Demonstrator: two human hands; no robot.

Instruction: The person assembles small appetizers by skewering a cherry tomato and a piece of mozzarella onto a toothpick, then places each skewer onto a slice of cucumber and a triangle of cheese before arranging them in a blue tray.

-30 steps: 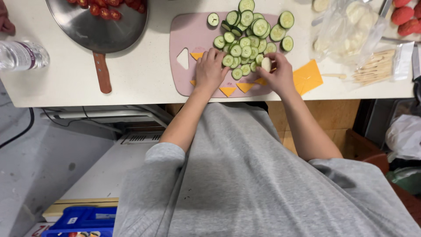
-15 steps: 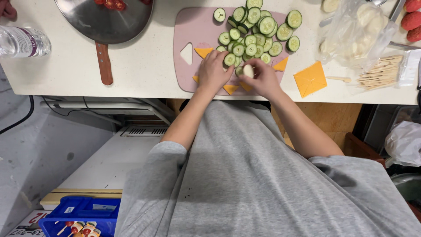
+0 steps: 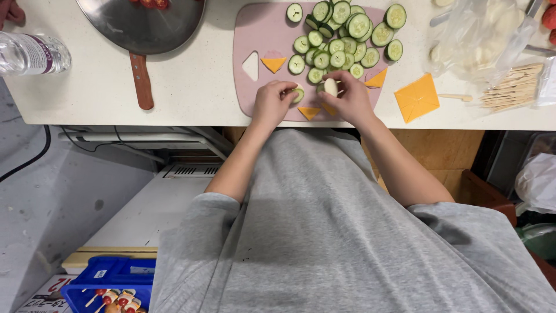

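Pink cutting board (image 3: 255, 35) lies on a pale bench (image 3: 197, 81), seen from above; its far edge is cut off by the top of the frame. Both hands rest at its near edge. Left hand (image 3: 271, 104) pinches a cucumber slice (image 3: 298, 93) between thumb and fingertips; most of the slice is hidden by the fingers. Right hand (image 3: 350, 98) is closed around a small pale, rounded piece (image 3: 330, 87), held upright between thumb and forefinger; what it is made of is hard to make out. The two hands sit just beside each other without touching.

Beyond them a heap of cucumber slices (image 3: 341, 40) covers the far right of the board, overlapping so that the lower ones are partly hidden. Orange cheese triangles (image 3: 273, 63) lie among and around the heap; one (image 3: 308, 112) shows between the hands, and another is half covered by the right hand. A folded orange cheese square (image 3: 417, 97) lies on the bench to the right, near a bundle of wooden sticks (image 3: 512, 87) and a clear plastic bag (image 3: 475, 35) whose contents are blurred. To the left stand a metal pan (image 3: 145, 26) with a wooden handle, cut off at the top, and a plastic bottle (image 3: 32, 53). Grey shirt fills the lower frame, hiding the person's lower body.
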